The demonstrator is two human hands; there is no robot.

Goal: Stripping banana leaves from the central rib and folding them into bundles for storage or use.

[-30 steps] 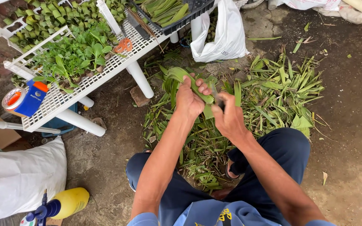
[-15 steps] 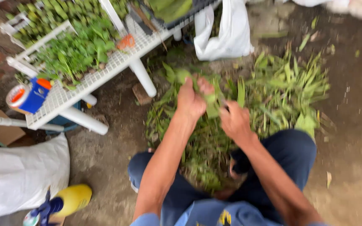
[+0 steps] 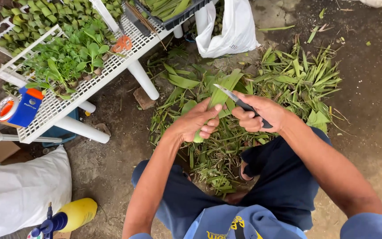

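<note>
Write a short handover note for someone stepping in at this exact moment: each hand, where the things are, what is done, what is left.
Left hand: grips a long green leaf.
Right hand: holds a dark-handled knife, blade against the leaf.
Things: pile of cut leaves on the ground ahead; white rack of seedlings to the left.
Done: many leaves already lie cut.
Left: the held leaf is not yet cut through.

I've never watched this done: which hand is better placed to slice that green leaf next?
Probably the right hand: it grips the knife, blade lying against the leaf. The left hand holds that leaf steady.
</note>
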